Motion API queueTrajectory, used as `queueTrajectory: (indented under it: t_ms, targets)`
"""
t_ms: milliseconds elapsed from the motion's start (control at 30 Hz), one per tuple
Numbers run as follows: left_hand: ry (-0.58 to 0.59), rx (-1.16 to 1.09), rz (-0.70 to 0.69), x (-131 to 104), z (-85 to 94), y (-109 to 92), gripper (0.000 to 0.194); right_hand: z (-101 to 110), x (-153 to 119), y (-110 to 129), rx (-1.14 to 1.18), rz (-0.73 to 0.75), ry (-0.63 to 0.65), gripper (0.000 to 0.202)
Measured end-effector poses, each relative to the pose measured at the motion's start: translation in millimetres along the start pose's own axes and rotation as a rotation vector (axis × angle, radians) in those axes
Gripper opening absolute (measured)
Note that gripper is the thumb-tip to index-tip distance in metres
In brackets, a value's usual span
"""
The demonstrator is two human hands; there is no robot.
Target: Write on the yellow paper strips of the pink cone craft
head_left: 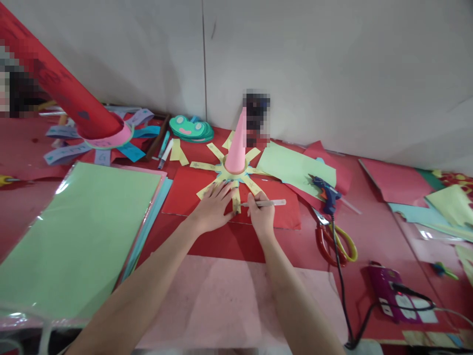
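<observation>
My right hand [261,211] is closed around a pale pen [275,202], its tip at a yellow paper strip [237,201]. Flat beside it, my left hand [212,207] lies with fingers spread, touching the strips and the paper below. Several such strips radiate from a scalloped yellow ring [221,172] around the base of a pink paper cone [236,148], which stands upright. Marks show on some strips, too small to read. Under the strips lies a red sheet [284,207]. A pixelated patch hides part of the cone's right side.
Right of my hands are a blue glue gun [327,193] with a cord and red-and-yellow scissors [334,244]. A purple power box [391,291] sits farther right. Green sheets [84,236] lie left, below a red tube [74,84]. Frog-like green cutouts [192,129] rest by the wall.
</observation>
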State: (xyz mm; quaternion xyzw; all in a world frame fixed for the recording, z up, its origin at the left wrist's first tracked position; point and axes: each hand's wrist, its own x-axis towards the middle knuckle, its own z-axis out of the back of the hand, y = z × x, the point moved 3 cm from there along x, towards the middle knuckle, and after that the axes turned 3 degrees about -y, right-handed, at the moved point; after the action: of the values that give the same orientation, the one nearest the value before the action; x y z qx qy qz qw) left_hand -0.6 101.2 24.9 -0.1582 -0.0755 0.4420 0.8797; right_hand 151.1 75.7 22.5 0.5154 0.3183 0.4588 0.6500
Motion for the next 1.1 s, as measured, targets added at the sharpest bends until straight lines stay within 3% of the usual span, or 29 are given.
queueTrajectory:
  t_ms: [600, 800, 1100]
  targets:
    - [0.004, 0.016, -0.007, 0.2, 0.4, -0.2, 0.062, -1.4, -0.2, 1.0, 0.057, -0.015, 0.055, 0.037]
    - [-0.024, -0.016, -0.015, -0.4, -0.9, 1.4, 0.063, 2.8, 0.9, -0.4, 0.145, -0.012, -0.029, 0.036]
    - [0.017, 0.001, 0.018, 0.9, 1.2, -2.0, 0.073, 1.2, -0.1, -0.3, 0.101, -0.013, 0.01, 0.037]
